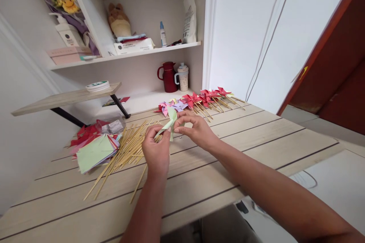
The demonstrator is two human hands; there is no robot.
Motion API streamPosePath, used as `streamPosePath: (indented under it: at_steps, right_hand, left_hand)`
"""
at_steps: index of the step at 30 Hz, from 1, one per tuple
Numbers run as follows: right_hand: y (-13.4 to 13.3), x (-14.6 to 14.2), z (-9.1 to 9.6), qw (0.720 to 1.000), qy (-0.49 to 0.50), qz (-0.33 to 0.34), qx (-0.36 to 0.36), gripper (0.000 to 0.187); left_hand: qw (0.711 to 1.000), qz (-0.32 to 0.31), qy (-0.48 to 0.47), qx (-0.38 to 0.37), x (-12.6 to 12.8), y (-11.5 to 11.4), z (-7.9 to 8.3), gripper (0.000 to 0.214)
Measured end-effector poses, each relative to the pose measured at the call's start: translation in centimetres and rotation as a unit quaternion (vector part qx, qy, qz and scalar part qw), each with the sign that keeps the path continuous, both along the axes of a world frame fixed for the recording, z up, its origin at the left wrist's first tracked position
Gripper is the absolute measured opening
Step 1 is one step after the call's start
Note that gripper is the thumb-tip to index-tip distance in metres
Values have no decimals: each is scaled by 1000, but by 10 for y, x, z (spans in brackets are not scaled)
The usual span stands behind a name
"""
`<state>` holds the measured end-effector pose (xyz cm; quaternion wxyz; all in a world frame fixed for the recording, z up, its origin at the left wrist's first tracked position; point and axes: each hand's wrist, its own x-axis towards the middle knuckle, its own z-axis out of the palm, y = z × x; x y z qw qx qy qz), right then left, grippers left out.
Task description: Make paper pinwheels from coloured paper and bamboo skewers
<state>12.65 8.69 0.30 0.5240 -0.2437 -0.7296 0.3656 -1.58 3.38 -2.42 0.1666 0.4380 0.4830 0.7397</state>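
Above the middle of the table, a light green paper pinwheel (172, 114) is held up between both hands, its blades partly curled inward. My left hand (156, 147) pinches its lower left side between thumb and fingers. On the other side, my right hand (191, 127) grips it close to the centre with closed fingertips, which hide that part. Just left of my left hand lies a loose heap of thin wooden sticks (129, 146). Beyond the hands, several finished pinwheels on sticks (205, 98), red, pink and purple, lie in a row.
A stack of coloured paper sheets (95, 153) lies at the left, by red paper pieces (89, 133) and a clear plastic box (114, 125). Behind stand a small wooden riser (68, 98), a dark red jug (169, 78) and a speckled cup (183, 78). Shelves rise above.
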Motion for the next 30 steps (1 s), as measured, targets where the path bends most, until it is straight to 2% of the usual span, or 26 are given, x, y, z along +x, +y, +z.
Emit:
streamPosePath:
  at_steps: [13,30]
  right_hand:
    - [0,1,1,999,27,14,-37,7]
    - [-3,1,4,998,22,22,-59,9]
  left_hand:
    - [1000,-5,20,6,1,-2,3,11]
    - [996,-12,70,52,0,-2,4,7]
